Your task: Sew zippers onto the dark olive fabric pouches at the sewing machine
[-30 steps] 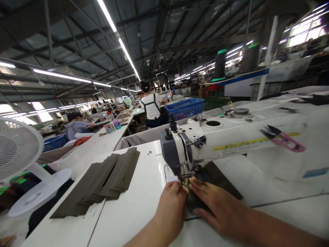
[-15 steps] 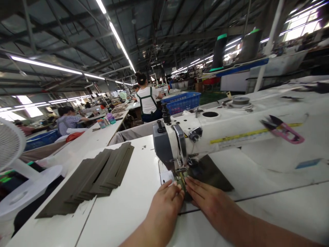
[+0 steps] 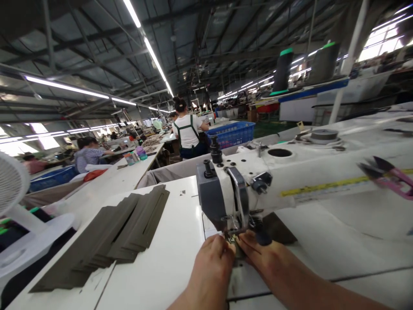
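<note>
A white sewing machine with a dark grey head [image 3: 211, 193] stands in front of me. Under its presser foot lies a dark olive fabric piece [image 3: 280, 229], which shows again to the right of the head. My left hand [image 3: 213, 263] is just left of the needle, fingers bent and closed at the fabric's near edge; their tips are partly hidden. Right of the needle, my right hand [image 3: 266, 256] has its fingers together on the same piece, partly covered by machine parts. A small brass-coloured strip shows between the hands.
Overlapping dark olive panels [image 3: 129, 228] lie on the white table to the left, beside a white fan [image 3: 13, 189]. Pink-handled thread snips [image 3: 395, 178] rest on the machine arm near a yellow measuring tape [image 3: 322, 186]. Beyond are a blue crate [image 3: 234, 134] and a seated person [image 3: 189, 131].
Both hands have moved in closer under the machine head, and the fabric shows less on the right. My view has shifted nearer to the machine.
</note>
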`<state>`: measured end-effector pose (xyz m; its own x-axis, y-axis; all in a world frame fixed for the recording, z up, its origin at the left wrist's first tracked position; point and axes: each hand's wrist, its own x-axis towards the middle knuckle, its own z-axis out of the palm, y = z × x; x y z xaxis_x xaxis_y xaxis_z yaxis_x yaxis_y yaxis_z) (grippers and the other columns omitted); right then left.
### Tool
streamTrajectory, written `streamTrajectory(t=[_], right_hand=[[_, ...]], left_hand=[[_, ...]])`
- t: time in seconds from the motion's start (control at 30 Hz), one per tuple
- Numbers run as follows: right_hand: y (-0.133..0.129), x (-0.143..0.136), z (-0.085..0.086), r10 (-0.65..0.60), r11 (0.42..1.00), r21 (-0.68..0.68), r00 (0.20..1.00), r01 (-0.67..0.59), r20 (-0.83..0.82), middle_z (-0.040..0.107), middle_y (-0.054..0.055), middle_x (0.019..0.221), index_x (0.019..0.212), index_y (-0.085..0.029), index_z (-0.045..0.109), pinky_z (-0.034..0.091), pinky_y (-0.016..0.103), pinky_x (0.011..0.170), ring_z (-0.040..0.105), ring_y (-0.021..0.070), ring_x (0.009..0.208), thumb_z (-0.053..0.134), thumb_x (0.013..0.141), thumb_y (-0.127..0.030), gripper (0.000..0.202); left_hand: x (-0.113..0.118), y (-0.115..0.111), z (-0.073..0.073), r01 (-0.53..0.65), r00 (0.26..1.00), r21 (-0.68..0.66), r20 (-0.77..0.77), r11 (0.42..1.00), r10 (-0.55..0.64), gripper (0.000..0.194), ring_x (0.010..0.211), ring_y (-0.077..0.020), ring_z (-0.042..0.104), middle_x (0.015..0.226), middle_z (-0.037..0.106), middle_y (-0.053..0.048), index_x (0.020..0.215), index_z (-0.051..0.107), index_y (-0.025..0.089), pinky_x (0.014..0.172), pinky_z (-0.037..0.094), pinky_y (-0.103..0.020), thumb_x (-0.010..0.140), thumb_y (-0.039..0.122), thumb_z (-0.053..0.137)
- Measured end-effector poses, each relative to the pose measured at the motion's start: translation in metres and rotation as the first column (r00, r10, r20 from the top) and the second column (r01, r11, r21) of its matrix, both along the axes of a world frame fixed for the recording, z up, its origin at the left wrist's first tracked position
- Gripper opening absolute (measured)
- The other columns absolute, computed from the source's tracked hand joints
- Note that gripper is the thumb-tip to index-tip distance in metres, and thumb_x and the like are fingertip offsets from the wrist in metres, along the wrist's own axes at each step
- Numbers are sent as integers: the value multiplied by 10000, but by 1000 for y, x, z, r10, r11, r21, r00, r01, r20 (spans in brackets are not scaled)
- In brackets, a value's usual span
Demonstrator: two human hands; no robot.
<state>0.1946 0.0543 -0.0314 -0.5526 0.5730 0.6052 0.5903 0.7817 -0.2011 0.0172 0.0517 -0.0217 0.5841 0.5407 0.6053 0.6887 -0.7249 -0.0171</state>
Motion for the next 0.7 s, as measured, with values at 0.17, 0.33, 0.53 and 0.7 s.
streamTrajectory(t=[0.17,0.33,0.53,0.7], right_hand=[[-4,-2,10,-1,995,-97,1000,-1,-25,667,100,1032,1094,-166,582,535,296,807,623,211,964,388,829,-100,335],[1,-2,9,-25,987,-163,998,15,-57,681,84,976,1001,-191,607,533,280,792,636,196,925,346,846,-107,314],[2,-5,11,-32,983,-180,996,16,-87,680,86,951,930,-201,604,529,289,783,639,195,903,406,777,-71,282],[2,-4,18,-3,986,-167,999,-6,-50,680,77,906,890,-203,599,527,280,773,640,193,891,404,794,-77,252]], left_hand=[[-4,-6,5,70,995,-153,84,986,-57,149,816,-184,562,834,574,-77,875,578,151,725,513,-275,883,156,429],[-1,-6,4,29,998,-162,62,986,-19,214,800,-178,552,831,575,-74,841,582,153,698,502,-264,920,181,386],[-4,4,-9,-4,998,-90,63,996,10,225,713,-164,560,752,560,-43,769,585,169,627,500,-249,907,178,408],[-6,1,1,-3,1000,-150,16,989,6,183,754,-181,581,755,575,-47,783,598,177,664,522,-276,887,152,449]])
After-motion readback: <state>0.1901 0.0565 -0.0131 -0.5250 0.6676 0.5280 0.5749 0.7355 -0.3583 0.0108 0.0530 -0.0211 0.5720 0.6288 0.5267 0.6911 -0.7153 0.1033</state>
